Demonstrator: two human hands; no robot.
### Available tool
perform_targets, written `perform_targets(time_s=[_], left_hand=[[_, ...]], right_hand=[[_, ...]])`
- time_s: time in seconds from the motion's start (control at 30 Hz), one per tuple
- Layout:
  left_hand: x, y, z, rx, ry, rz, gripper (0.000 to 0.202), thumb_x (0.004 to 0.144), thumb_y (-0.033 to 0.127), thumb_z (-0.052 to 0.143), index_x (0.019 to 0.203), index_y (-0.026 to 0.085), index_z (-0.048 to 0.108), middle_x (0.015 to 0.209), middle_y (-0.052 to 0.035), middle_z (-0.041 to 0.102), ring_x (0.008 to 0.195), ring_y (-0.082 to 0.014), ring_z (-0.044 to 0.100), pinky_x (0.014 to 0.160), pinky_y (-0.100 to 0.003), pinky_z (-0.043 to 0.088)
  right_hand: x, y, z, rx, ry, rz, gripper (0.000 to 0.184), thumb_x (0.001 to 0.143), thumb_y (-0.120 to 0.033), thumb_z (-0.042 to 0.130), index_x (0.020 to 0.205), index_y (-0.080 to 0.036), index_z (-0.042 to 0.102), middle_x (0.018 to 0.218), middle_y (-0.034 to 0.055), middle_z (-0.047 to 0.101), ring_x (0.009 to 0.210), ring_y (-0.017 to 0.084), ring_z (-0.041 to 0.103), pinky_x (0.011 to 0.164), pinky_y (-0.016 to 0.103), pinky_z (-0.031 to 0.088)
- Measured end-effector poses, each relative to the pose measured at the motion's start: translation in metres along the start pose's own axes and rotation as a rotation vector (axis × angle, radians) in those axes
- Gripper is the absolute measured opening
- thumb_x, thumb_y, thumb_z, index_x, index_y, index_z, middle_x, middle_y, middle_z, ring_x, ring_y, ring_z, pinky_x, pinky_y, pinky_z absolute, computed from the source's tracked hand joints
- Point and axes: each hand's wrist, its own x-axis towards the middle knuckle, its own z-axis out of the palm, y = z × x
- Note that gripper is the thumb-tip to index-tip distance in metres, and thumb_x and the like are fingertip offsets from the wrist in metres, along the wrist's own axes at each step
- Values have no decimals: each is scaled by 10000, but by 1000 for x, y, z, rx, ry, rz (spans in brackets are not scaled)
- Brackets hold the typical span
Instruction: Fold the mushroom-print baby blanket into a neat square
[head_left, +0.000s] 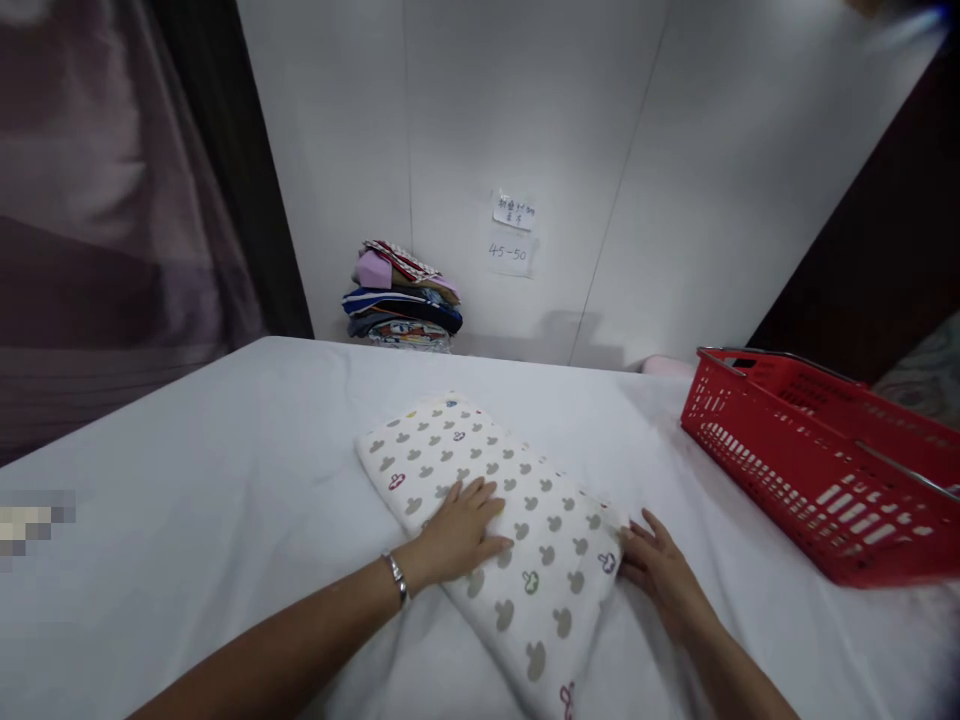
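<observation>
Pale panelled wall (pixel 525 100), two paper notes (pixel 512 262) on it — mauve curtain (pixel 82 200) left, dark strip (pixel 238 165) beside.

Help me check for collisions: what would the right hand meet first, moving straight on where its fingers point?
The right hand would first meet the patterned cloth: it is right at the cloth's corner, seemingly touching, though exact contact is hard to judge.

Folded cloth (pixel 540 520): laid aslant on the sheet (pixel 187 520), from its middle toward the near edge
Left hand (pixel 459 535): placed on the cloth
Right hand (pixel 664 570): set at the cloth's right corner
Basket (pixel 780 435): stood on the sheet's right side
Clothes stack (pixel 405 300): piled by the far edge, left of its middle, before the wall (pixel 510 110)
Upper note (pixel 514 210): fixed to the wall, above the lower note (pixel 511 254)
Curtain (pixel 112 200): hung beyond the left edge
</observation>
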Motion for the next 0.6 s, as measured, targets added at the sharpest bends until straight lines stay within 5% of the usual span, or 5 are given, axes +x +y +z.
perform_targets(time_s=[0.23,0.47,0.6], left_hand=[[-3,27,5,12,-21,29,597,873,612,302,1342,257,402,1478,-75,315,1376,-267,217,1120,-495,119],[17,18,4,26,69,40,421,914,472,334,1226,255,514,1421,-61,413,1325,-241,325,1100,-494,189],[56,-5,-6,135,128,2,352,917,275,335,1211,249,526,1383,-40,464,1310,-223,347,1085,-465,243]], right_hand=[[-43,16,12,92,3,79,1036,639,-402,786,1439,-222,153,985,65,658,779,198,664,726,361,564],[-48,21,12,-178,-162,-11,993,709,-441,685,1464,-246,70,694,-20,619,564,167,599,514,298,501],[-27,7,-3,-718,-53,-374,615,777,-447,558,1331,-209,436,852,30,646,592,156,570,595,312,479]])
